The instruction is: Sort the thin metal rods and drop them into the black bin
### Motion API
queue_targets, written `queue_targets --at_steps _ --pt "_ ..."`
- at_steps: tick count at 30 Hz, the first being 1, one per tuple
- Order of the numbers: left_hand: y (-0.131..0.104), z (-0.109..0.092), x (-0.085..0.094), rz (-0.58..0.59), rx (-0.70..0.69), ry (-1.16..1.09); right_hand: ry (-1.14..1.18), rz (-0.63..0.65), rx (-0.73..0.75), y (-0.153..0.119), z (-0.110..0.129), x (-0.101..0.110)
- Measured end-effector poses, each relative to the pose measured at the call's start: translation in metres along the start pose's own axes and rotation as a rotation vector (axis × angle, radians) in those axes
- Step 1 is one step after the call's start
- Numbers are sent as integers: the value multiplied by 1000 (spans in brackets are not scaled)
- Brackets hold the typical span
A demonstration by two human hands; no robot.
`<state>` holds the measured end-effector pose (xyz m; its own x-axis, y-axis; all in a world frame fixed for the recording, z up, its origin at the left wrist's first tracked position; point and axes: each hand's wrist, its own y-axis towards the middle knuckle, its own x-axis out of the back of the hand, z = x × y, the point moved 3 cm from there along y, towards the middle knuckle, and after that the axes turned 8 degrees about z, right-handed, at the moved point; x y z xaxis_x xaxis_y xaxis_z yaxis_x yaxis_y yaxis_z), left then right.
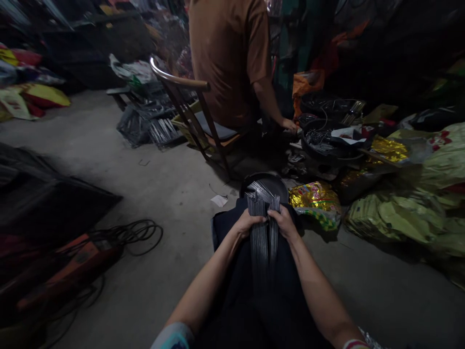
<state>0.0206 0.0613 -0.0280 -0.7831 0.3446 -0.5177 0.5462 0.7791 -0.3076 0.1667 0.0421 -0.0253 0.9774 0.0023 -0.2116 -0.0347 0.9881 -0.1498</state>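
Observation:
My left hand [247,224] is wrapped round a thick bundle of thin grey metal rods [258,242], its thumb across the front. Beside it, my right hand [284,223] grips a slimmer bundle of the same rods [273,245]. Both bundles point up and away from me over the dark cloth [232,220] on my lap, with a narrow gap between them. Just beyond stands a round black basin [283,186] with more rods [259,190] lying in it. The lower ends of the bundles fade into shadow.
A person in a brown shirt [227,63] sits ahead on a wooden chair [181,83]. Right of the basin lie a gold packet [314,196] and yellowish sacks [392,218]. Coiled cable [145,232] and an orange machine [72,264] are on the floor at left.

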Motion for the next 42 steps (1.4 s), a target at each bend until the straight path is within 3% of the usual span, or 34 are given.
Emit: queue_targets --at_steps 8,18,21,29,42 --pt "-2 -3 -2 15 17 -3 -59 0 -65 0 1 -5" --pt "-1 0 1 8 10 -5 -61 13 13 -2 7 -1" --pt "0 1 0 59 11 5 -36 9 -16 -2 4 1" --pt "1 2 -1 44 18 -3 -108 -17 -26 0 5 -2" --pt "1 1 1 20 9 6 46 -47 -44 1 1 1"
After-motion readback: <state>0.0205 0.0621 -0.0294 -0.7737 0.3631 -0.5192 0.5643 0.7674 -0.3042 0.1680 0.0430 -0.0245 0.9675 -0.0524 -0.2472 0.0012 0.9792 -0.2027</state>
